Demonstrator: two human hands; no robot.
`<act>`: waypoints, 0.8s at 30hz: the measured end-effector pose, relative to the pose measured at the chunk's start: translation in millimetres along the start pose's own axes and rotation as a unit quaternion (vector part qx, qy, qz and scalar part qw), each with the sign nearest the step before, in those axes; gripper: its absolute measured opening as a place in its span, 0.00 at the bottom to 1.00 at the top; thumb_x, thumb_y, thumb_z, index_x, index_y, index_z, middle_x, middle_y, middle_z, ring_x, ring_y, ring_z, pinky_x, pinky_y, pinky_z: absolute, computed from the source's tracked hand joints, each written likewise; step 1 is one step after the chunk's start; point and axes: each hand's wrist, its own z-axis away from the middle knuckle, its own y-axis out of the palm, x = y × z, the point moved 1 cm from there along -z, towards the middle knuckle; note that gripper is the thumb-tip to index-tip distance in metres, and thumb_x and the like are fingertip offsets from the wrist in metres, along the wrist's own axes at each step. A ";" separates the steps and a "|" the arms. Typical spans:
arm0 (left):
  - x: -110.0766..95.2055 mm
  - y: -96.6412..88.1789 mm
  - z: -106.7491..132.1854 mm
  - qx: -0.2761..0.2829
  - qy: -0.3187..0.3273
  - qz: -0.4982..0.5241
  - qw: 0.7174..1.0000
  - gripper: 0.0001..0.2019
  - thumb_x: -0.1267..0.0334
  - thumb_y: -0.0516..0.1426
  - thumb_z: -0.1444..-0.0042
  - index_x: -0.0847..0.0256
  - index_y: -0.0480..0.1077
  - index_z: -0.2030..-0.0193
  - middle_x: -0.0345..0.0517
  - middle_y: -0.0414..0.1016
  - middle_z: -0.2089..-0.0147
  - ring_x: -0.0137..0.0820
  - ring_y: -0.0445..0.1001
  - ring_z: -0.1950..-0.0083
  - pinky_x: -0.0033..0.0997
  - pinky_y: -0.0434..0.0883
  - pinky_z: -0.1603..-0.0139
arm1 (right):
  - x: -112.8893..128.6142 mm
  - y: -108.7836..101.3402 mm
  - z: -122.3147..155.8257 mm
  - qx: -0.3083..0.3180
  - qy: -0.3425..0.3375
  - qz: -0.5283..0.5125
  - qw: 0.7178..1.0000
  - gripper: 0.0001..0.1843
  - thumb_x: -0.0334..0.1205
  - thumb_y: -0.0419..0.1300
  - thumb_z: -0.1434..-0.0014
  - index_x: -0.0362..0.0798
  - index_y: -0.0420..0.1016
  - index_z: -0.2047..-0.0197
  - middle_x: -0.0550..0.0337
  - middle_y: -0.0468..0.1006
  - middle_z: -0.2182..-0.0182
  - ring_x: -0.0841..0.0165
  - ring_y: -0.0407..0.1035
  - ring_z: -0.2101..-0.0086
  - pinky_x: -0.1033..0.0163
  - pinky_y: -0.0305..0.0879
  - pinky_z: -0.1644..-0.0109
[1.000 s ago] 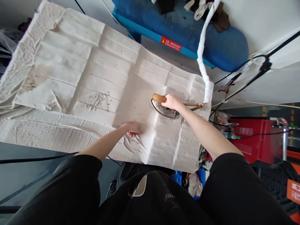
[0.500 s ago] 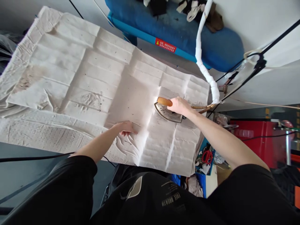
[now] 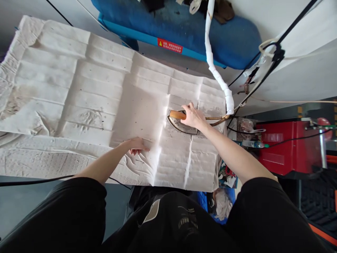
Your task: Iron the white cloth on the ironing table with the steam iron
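A large creased white cloth (image 3: 142,105) lies spread flat, marked with fold lines and small dark specks. My right hand (image 3: 192,117) is wrapped around the wooden handle (image 3: 176,114) of an old metal flatiron (image 3: 182,127), which rests on the cloth near its right side. A braided cord (image 3: 216,119) runs from the iron into a white-wrapped hose (image 3: 216,66) rising toward the top of the view. My left hand (image 3: 137,146) lies on the cloth with its fingers apart, holding nothing, close to a rumpled patch.
A blue padded bench (image 3: 207,38) with a red warning label (image 3: 170,45) stands beyond the cloth. Black cables cross the upper right. A red cabinet (image 3: 286,147) stands to the right, and a blue crate holding fabric (image 3: 221,205) sits below the cloth's near edge.
The whole view has shifted left. The iron has slid slightly toward the cloth's right edge under my right hand. My left hand stays in about the same place on the cloth.
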 end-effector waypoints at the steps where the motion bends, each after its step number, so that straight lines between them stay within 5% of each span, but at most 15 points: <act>1: 0.7 0.2 -0.9 0.011 -0.009 -0.002 1.000 0.30 0.35 0.65 0.52 0.65 0.74 0.83 0.59 0.75 0.81 0.39 0.73 0.82 0.35 0.73 0.77 | -0.2 0.2 -2.0 0.018 -0.001 -0.002 1.000 0.31 0.49 0.61 0.41 0.48 0.73 0.36 0.45 0.79 0.45 0.54 0.78 0.58 0.56 0.70 0.59; 5: 2.3 -0.7 -3.6 0.036 -0.031 -0.007 0.999 0.31 0.33 0.64 0.53 0.64 0.75 0.83 0.60 0.77 0.78 0.39 0.74 0.80 0.34 0.73 0.77 | -0.6 -1.9 -10.0 0.096 0.022 0.002 0.995 0.20 0.50 0.61 0.41 0.46 0.83 0.53 0.46 0.85 0.60 0.53 0.79 0.60 0.58 0.70 0.61; 12: 0.9 -2.7 -5.9 0.053 -0.043 0.007 0.998 0.31 0.34 0.66 0.56 0.65 0.76 0.82 0.63 0.79 0.75 0.40 0.75 0.79 0.35 0.74 0.76 | 1.2 -4.5 -9.0 0.082 0.031 0.003 0.996 0.21 0.51 0.63 0.41 0.46 0.84 0.51 0.44 0.86 0.56 0.52 0.80 0.56 0.59 0.72 0.55; 24: -4.9 -4.5 -2.9 0.064 -0.059 0.006 0.996 0.30 0.34 0.66 0.57 0.65 0.76 0.81 0.65 0.80 0.73 0.40 0.77 0.77 0.33 0.74 0.76 | -2.3 -2.5 -8.5 0.077 0.007 -0.019 0.997 0.22 0.52 0.61 0.41 0.46 0.83 0.52 0.46 0.84 0.57 0.53 0.79 0.58 0.58 0.69 0.59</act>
